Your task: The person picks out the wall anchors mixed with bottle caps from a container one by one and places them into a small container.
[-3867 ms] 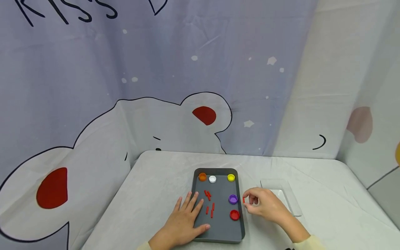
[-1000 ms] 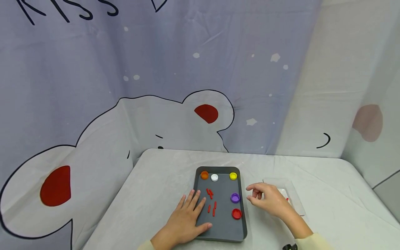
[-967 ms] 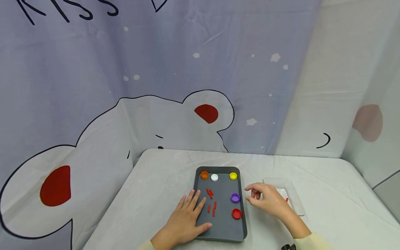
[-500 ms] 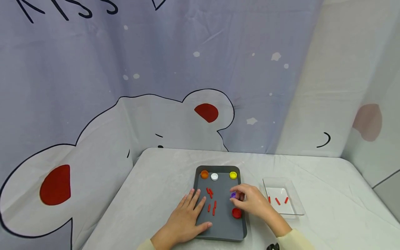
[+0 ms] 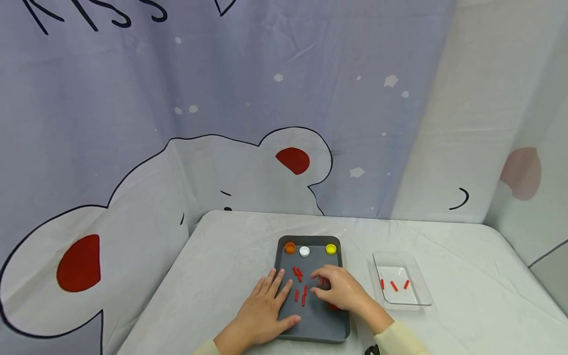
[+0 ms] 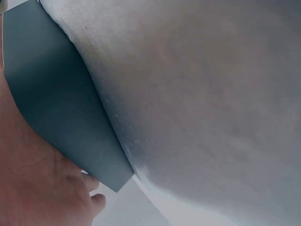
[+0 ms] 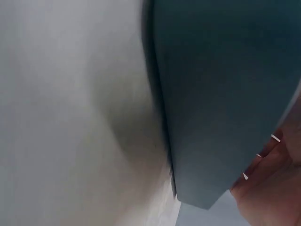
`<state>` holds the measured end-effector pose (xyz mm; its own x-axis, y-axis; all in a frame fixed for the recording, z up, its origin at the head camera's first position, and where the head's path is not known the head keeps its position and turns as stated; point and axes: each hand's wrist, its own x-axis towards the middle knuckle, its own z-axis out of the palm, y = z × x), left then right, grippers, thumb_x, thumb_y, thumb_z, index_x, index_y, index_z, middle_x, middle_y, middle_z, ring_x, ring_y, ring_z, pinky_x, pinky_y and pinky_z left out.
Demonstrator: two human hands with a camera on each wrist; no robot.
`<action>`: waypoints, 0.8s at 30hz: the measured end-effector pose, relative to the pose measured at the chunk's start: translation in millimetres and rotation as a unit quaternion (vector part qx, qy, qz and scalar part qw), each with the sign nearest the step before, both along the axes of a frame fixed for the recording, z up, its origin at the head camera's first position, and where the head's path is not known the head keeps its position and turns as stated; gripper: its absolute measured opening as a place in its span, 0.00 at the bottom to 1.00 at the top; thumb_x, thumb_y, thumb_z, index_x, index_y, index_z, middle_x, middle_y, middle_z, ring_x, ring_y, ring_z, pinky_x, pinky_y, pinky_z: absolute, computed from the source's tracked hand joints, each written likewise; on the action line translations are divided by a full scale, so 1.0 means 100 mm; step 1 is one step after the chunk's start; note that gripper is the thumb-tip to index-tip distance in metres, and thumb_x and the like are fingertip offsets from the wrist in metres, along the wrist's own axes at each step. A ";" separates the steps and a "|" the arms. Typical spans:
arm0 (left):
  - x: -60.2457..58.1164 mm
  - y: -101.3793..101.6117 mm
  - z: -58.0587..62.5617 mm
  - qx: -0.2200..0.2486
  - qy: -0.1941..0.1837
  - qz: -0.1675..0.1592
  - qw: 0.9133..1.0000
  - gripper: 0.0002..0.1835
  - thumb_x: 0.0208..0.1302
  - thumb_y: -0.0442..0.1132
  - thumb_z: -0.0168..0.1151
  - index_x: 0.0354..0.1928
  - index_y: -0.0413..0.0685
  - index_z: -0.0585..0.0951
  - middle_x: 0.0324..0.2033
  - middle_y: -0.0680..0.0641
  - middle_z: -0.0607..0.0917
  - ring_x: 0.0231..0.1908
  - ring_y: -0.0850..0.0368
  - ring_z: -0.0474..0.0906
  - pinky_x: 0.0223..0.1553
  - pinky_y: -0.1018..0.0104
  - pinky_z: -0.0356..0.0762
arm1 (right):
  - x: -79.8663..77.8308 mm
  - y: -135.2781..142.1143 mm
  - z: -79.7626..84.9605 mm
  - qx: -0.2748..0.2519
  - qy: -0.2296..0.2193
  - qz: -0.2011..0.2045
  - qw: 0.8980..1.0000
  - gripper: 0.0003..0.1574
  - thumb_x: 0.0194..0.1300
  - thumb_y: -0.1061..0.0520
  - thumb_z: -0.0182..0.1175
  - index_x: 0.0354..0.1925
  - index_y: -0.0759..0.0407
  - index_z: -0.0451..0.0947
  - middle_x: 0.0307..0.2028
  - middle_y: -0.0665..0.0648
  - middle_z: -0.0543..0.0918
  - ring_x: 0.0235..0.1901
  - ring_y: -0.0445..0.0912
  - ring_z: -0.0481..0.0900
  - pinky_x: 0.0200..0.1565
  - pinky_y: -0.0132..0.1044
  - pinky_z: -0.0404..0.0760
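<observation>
My left hand (image 5: 262, 315) lies with its fingers spread on the left edge of a dark grey tray (image 5: 317, 328). Over the tray's right half hovers my right hand (image 5: 340, 291), its thumb and forefinger bent and apart, with nothing visible between them. Just left of those fingertips are several short red sticks in two groups, an upper one (image 5: 299, 272) and a lower one (image 5: 303, 300). The right hand covers most of a red cap (image 5: 334, 307) and hides the purple cap. Three more red sticks (image 5: 394, 286) lie in a clear plastic box (image 5: 419, 276).
An orange cap (image 5: 290, 248), a white cap (image 5: 304, 251) and a yellow cap (image 5: 331, 249) sit along the tray's far end. The box stands right of the tray on a white-covered table (image 5: 239, 246). A printed curtain (image 5: 222, 98) hangs behind.
Earliest, my right hand pinched a red stick beside the tray; a second ago its fingers held none visible. It has since moved left over the tray, uncovering the box. My left hand stays put.
</observation>
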<state>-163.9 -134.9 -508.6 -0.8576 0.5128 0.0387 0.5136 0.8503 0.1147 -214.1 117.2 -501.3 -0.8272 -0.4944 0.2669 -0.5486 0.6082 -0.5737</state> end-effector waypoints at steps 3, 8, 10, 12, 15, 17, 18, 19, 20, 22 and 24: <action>-0.01 0.00 -0.02 -0.005 -0.002 0.002 1.000 0.47 0.68 0.77 0.40 0.77 0.53 0.65 0.79 0.43 0.56 0.79 0.42 0.46 0.74 0.41 0.51 | -0.02 -0.05 -0.02 0.019 0.003 0.001 1.000 0.14 0.59 0.54 0.74 0.44 0.55 0.87 0.30 0.43 0.78 0.29 0.34 0.73 0.34 0.33 0.76; -0.02 0.00 -0.05 -0.009 -0.001 0.003 1.000 0.48 0.67 0.78 0.37 0.78 0.54 0.64 0.79 0.43 0.55 0.79 0.43 0.45 0.75 0.41 0.50 | -0.04 -0.11 -0.03 0.051 0.005 0.002 0.999 0.15 0.58 0.54 0.74 0.44 0.54 0.87 0.29 0.44 0.78 0.29 0.34 0.71 0.34 0.34 0.76; -0.02 0.00 -0.05 -0.007 -0.002 0.003 1.000 0.48 0.67 0.78 0.38 0.78 0.54 0.64 0.79 0.43 0.55 0.79 0.43 0.45 0.74 0.40 0.50 | -0.04 -0.13 -0.03 0.063 0.006 0.001 0.998 0.16 0.57 0.53 0.75 0.44 0.54 0.87 0.29 0.44 0.78 0.29 0.34 0.71 0.33 0.34 0.75; -0.02 0.00 -0.06 -0.003 0.000 0.001 1.000 0.48 0.67 0.78 0.39 0.77 0.53 0.65 0.79 0.43 0.56 0.79 0.42 0.45 0.74 0.39 0.50 | -0.04 -0.14 -0.02 0.074 0.007 0.000 0.997 0.16 0.57 0.53 0.75 0.44 0.54 0.87 0.29 0.45 0.77 0.29 0.34 0.70 0.33 0.34 0.75; -0.02 -0.01 -0.07 0.001 0.002 0.001 1.000 0.47 0.67 0.78 0.40 0.77 0.54 0.65 0.79 0.43 0.56 0.79 0.42 0.45 0.74 0.38 0.49 | -0.05 -0.16 -0.02 0.090 0.009 0.000 0.996 0.17 0.56 0.52 0.75 0.44 0.54 0.87 0.29 0.44 0.77 0.28 0.35 0.70 0.32 0.33 0.74; -0.03 -0.01 -0.09 0.001 0.007 0.001 1.000 0.47 0.67 0.78 0.40 0.77 0.54 0.65 0.79 0.43 0.56 0.79 0.42 0.45 0.74 0.38 0.49 | -0.06 -0.17 -0.02 0.105 0.013 -0.001 0.994 0.17 0.56 0.51 0.76 0.44 0.54 0.87 0.28 0.44 0.76 0.28 0.35 0.69 0.32 0.33 0.72; -0.03 -0.01 -0.09 0.001 0.007 0.001 1.000 0.47 0.67 0.78 0.40 0.77 0.54 0.65 0.79 0.43 0.56 0.79 0.42 0.45 0.74 0.38 0.49 | -0.07 -0.18 -0.02 0.112 0.016 -0.001 0.994 0.17 0.56 0.50 0.76 0.44 0.53 0.87 0.28 0.43 0.75 0.28 0.35 0.69 0.32 0.33 0.72; -0.03 -0.01 -0.10 0.000 0.007 0.001 1.000 0.47 0.67 0.78 0.40 0.77 0.55 0.64 0.79 0.44 0.56 0.79 0.43 0.45 0.74 0.38 0.49 | -0.07 -0.18 -0.03 0.118 0.019 -0.001 0.993 0.17 0.56 0.50 0.76 0.43 0.53 0.87 0.28 0.43 0.75 0.27 0.35 0.68 0.31 0.34 0.71; -0.04 -0.01 -0.11 -0.001 0.007 0.002 1.000 0.47 0.67 0.78 0.40 0.78 0.55 0.64 0.79 0.44 0.56 0.79 0.43 0.44 0.74 0.38 0.49 | -0.07 -0.19 -0.03 0.125 0.023 -0.002 0.992 0.17 0.56 0.50 0.75 0.43 0.53 0.87 0.27 0.43 0.74 0.27 0.35 0.68 0.31 0.33 0.70; -0.04 -0.01 -0.12 -0.001 0.007 0.001 1.000 0.47 0.67 0.78 0.40 0.77 0.55 0.64 0.79 0.44 0.56 0.79 0.43 0.45 0.74 0.38 0.49 | -0.08 -0.20 -0.04 0.134 0.029 -0.003 0.991 0.16 0.56 0.49 0.75 0.42 0.52 0.87 0.26 0.43 0.73 0.26 0.36 0.67 0.31 0.34 0.68; -0.04 -0.01 -0.12 0.000 0.005 0.001 1.000 0.47 0.67 0.78 0.41 0.77 0.55 0.64 0.79 0.44 0.55 0.79 0.43 0.45 0.74 0.38 0.48 | -0.08 -0.20 -0.04 0.139 0.033 -0.005 0.990 0.15 0.56 0.49 0.75 0.41 0.52 0.87 0.26 0.43 0.73 0.25 0.36 0.66 0.32 0.34 0.67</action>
